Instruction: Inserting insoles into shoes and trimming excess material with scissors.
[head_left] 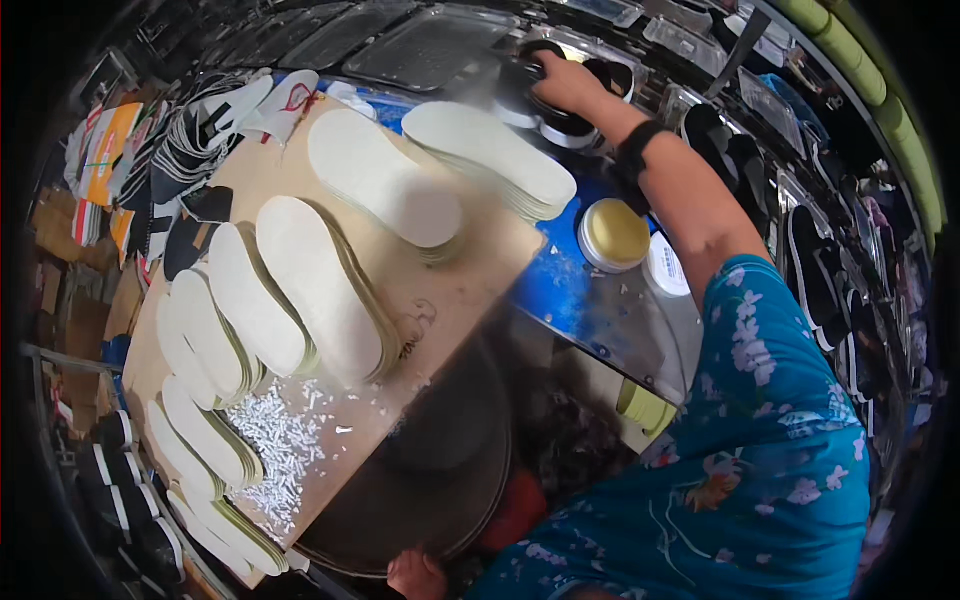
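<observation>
Black shoe (514, 88) looks light, soft, I'd grip its sides; right hand (568, 86) curled round it, left hand (416, 575) can't tell

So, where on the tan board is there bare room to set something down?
The tan board is bare toward its right corner, bordered by insole stacks above and left. Its left side is crowded with stacks and white bits.

Insole stacks (320, 285) line a shoe workshop's tabletop (475, 260) left of the right hand (568, 88); black shoes (812, 270) crowd its right.
</observation>
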